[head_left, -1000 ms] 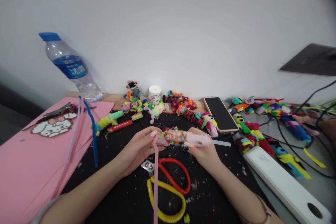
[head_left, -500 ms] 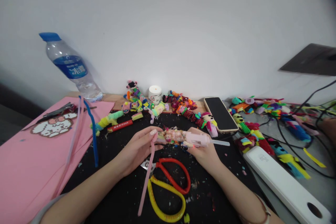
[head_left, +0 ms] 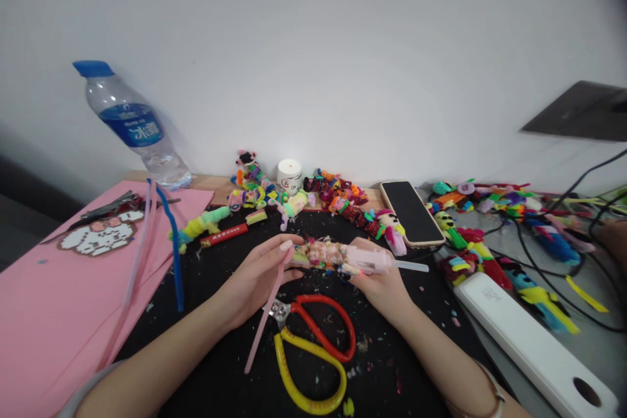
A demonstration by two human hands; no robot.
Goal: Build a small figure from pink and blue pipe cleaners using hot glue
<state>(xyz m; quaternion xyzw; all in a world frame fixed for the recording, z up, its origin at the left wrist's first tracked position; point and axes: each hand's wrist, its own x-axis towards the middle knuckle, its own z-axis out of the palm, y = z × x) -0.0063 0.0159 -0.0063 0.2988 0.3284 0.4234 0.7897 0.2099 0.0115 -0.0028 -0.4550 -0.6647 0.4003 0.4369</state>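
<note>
My left hand (head_left: 255,277) pinches the top of a pink pipe cleaner (head_left: 262,323), whose free end hangs down and to the left over the black mat (head_left: 220,353). My right hand (head_left: 382,281) grips a pink glue gun (head_left: 353,257) crusted with colourful bits, lying sideways with a clear glue stick poking out on the right. The pipe cleaner's top meets the gun's left end. Scissors with red and yellow handles (head_left: 313,346) lie just below both hands.
A water bottle (head_left: 130,124) stands at the back left beside pink paper (head_left: 63,274) with loose pipe cleaners (head_left: 171,241). Pipe-cleaner figures (head_left: 343,206), a small white jar (head_left: 289,175), a phone (head_left: 411,212), a white power strip (head_left: 533,346) and cables (head_left: 563,228) crowd the back and right.
The pink pipe cleaner's free end has swung from hanging straight down to slanting down-left. Both hands and the glue gun have barely moved.
</note>
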